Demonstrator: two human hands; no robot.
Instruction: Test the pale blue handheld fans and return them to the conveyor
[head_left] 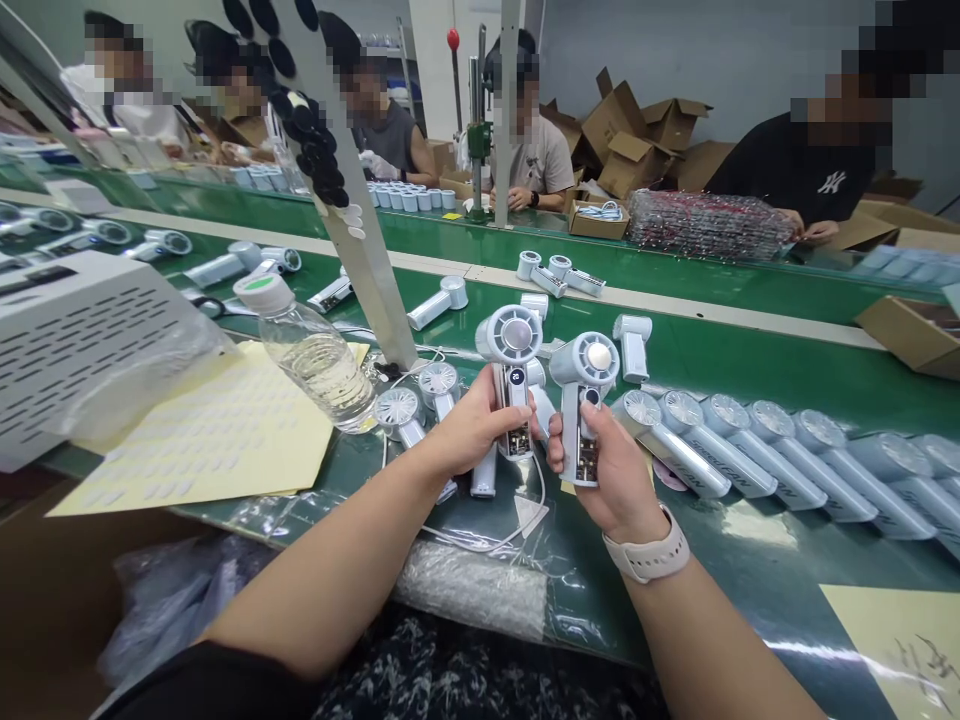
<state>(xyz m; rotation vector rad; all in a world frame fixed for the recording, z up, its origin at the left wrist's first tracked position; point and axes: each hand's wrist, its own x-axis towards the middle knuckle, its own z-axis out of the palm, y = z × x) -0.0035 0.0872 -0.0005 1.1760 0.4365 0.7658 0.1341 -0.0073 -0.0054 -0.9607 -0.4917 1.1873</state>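
Note:
My left hand (491, 415) is wrapped round a light blue handheld fan (516, 335), held upright with its open handle facing me. Bare circuitry shows in that handle, and a small display on it is lit and seems to read 20. In my right hand (611, 455) is a second handheld fan (585, 360), also upright, its circuitry exposed and my thumb on its button. A white cable (541, 485) hangs below the left fan; its upper end is hidden. Further fans (397, 408) lie on the green bench just beyond my left forearm.
A row of fans (739, 460) lies at the right. At the left stand a water bottle (315, 350), a yellow sticker sheet (202, 440) and a slotted white box (90, 340). A metal post (367, 250) rises ahead. Several people work across the conveyor (675, 305).

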